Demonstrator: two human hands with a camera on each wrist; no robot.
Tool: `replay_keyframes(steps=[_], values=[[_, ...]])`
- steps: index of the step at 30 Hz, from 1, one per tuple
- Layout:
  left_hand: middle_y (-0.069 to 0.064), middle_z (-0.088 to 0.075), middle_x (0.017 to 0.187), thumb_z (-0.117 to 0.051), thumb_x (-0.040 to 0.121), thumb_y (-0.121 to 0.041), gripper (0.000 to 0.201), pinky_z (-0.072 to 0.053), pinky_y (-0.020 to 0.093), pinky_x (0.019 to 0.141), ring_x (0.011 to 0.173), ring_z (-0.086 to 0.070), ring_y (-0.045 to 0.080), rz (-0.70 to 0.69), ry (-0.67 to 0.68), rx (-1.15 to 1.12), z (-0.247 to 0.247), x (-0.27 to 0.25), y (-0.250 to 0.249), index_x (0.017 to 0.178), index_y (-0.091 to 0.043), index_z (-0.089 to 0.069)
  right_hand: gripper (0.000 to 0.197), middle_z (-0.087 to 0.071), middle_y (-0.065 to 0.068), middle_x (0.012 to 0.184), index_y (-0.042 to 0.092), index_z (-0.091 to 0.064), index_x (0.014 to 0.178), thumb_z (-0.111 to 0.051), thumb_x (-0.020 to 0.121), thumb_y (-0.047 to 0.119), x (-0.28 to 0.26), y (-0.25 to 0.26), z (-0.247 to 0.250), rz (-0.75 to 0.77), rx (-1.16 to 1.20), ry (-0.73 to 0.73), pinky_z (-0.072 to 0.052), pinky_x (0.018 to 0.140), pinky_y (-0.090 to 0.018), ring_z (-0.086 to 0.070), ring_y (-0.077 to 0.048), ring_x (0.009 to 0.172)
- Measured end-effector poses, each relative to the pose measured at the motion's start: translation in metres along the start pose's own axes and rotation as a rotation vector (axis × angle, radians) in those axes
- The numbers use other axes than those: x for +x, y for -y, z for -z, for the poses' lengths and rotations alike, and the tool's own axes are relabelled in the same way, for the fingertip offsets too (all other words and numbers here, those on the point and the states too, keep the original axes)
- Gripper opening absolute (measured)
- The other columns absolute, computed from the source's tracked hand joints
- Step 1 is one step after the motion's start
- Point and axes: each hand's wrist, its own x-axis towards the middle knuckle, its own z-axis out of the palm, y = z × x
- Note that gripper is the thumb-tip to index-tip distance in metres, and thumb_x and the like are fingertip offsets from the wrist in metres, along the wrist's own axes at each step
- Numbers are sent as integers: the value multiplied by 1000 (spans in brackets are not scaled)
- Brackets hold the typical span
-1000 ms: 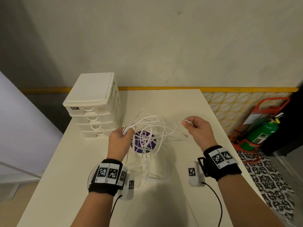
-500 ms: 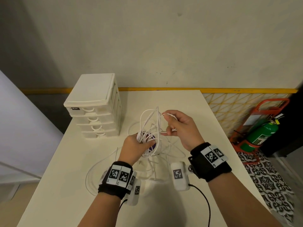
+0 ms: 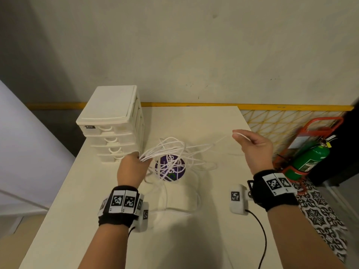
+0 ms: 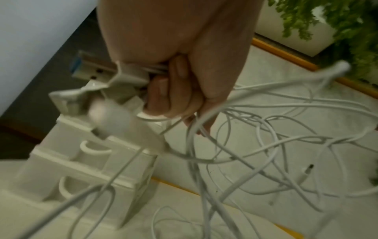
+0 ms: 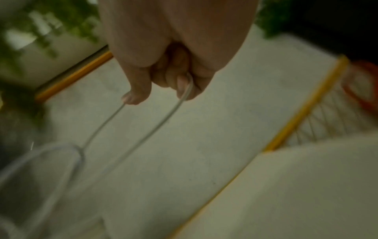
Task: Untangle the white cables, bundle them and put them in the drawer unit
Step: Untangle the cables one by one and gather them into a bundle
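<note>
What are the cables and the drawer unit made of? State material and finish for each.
Cables: likely rubbery plastic sheathing, smooth and matte white; they bend in loose loops. Drawer unit: looks like moulded plastic, off-white, slightly glossy, with curved moulded handles.

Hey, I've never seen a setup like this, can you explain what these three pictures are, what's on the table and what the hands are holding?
No machine here: a person works bare-handed, wearing cameras. One picture looks down from the head; the other two look along each wrist. On the table stand a drawer unit and a purple disc under tangled white cables. The left hand grips a bunch of cable loops and plugs. The right hand pinches one loop, drawn out to the side.
</note>
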Motion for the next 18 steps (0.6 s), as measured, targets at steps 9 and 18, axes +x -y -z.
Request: replay_keyframes(steps=[9, 18], values=[[10, -47, 50, -67, 80, -24, 39, -32, 31, 53, 53, -42, 27, 45, -45, -41, 3, 3, 10, 53, -6, -47, 35, -67, 12, 75, 40, -70, 86, -77, 58, 59, -11, -20, 17, -94, -890, 553, -48, 72, -24, -61, -4, 72], [8, -43, 48, -73, 76, -25, 41, -29, 30, 52, 51, -37, 25, 81, -28, -48, 8, 3, 16, 53, -5, -45, 25, -70, 6, 71, 23, -71, 67, -65, 80, 44, -26, -59, 11, -370, -1009, 649, -46, 63, -27, -63, -14, 70]])
